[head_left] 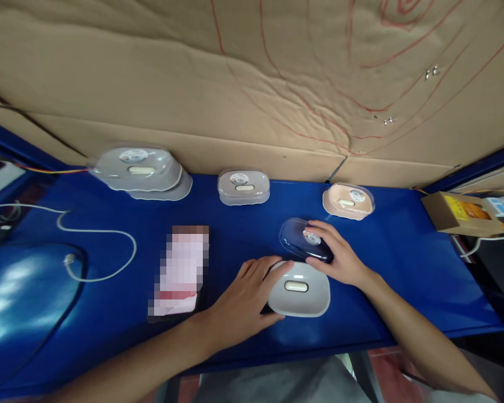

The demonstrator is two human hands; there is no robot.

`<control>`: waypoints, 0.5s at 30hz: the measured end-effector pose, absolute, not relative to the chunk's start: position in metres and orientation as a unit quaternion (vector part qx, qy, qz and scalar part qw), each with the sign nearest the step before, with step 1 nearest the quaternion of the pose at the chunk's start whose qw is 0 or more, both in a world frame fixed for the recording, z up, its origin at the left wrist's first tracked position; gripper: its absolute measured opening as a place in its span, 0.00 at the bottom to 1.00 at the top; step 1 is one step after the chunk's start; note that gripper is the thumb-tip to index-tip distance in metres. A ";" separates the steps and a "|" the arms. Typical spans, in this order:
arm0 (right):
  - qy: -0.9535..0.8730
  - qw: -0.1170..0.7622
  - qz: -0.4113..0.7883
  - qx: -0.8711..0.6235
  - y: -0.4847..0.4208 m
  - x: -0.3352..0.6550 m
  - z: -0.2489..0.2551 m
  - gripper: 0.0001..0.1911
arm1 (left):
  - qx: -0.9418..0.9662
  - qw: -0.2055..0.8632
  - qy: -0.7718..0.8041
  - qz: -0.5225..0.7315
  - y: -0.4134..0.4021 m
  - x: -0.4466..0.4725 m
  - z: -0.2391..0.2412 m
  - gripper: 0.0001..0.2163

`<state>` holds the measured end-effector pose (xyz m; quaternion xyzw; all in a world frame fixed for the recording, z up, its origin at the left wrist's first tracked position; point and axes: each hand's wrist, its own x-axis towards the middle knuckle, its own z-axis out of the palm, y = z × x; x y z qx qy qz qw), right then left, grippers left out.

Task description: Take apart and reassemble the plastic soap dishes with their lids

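A grey soap-box base [299, 291] with an oval slot lies on the blue table [386, 268] near the front edge. My left hand [247, 302] grips its left side, fingers curled over the rim. Just behind it, my right hand [335, 252] holds a clear lid [298, 238] with a round sticker, tilted, its near edge touching the base's far rim.
Three closed boxes stand along the cardboard wall: a large grey one [139, 170], a small grey one [243, 186], a peach one [348, 200]. A blurred flat object [180, 271] lies left of my left hand. A white cable [96, 246] loops at left; a cardboard carton [462, 212] sits far right.
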<state>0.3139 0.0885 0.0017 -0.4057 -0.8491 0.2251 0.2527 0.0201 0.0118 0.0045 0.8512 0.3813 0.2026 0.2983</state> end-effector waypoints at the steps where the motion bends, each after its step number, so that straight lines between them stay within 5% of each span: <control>1: -0.849 0.252 0.230 -0.403 0.088 0.313 0.002 0.32 | 0.851 0.299 0.382 0.202 0.012 0.020 0.005 0.50; 15: -0.871 0.195 0.327 -0.312 0.061 0.304 0.016 0.46 | 0.674 0.472 0.437 0.364 0.012 0.024 -0.008 0.46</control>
